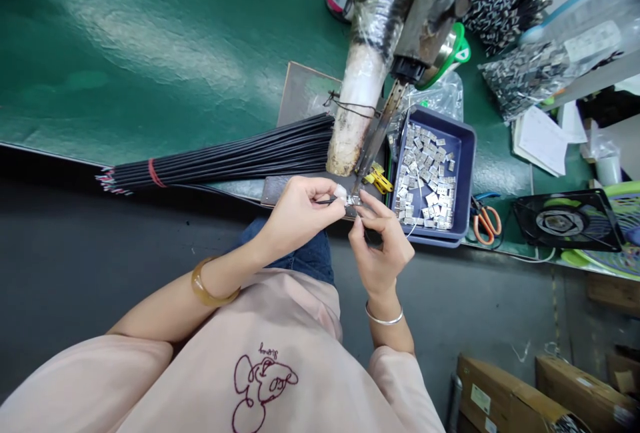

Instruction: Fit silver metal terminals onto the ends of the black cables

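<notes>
My left hand [303, 209] is closed in a pinch on the end of a black cable [326, 201], with something white over a fingertip. My right hand [383, 239] has its thumb and fingers curled at a small silver metal connector [354, 199], which meets the cable end between the two hands. Directly above the connector, the narrow metal tip of what looks like a soldering iron [380, 123] points down. A bundle of black cables [235, 153], tied with a red band, lies left of my hands. Fingers partly hide the joint.
A foil-wrapped duct [365, 66] hangs over the work spot. On the right stand a blue tray [465, 173] of small metal connectors, orange-handled scissors [485, 223] and a black fan [563, 221]. Yellow clips [381, 179] sit by my right hand. Bagged parts [525, 76] lie farther back.
</notes>
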A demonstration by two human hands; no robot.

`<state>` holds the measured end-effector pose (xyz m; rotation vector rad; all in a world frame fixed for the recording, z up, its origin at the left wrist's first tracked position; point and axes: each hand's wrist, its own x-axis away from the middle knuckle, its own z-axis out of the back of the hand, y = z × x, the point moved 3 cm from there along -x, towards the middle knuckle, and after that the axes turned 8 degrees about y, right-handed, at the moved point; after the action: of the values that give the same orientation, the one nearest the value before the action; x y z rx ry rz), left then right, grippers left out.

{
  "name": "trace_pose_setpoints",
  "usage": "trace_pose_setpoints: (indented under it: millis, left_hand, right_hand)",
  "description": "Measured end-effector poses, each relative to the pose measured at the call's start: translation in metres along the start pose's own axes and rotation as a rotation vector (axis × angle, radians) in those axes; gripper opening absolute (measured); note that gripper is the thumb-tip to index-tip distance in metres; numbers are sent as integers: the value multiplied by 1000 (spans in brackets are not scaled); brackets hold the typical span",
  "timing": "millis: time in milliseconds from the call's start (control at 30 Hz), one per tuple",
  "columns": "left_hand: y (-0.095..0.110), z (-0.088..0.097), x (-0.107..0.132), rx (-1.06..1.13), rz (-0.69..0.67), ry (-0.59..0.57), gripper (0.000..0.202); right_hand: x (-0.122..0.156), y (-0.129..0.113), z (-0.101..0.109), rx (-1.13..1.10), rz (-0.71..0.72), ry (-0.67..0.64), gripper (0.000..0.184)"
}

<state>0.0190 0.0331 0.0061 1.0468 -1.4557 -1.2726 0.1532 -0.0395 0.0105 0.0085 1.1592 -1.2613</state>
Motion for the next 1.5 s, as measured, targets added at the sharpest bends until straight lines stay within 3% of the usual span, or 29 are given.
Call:
trace_pose_setpoints:
  millis: [400, 767, 1500]
  left_hand:
    - [1, 2, 3, -110, -48, 40, 12]
    - [10, 0, 2, -48, -35, 71, 14]
    - [1, 1, 4, -147, 0, 2, 14]
  right_hand:
    - [-6, 2, 1, -46, -52, -55, 11]
    - [-13, -2, 3, -59, -51, -47, 13]
    - [-13, -5, 6, 39, -14, -37, 16]
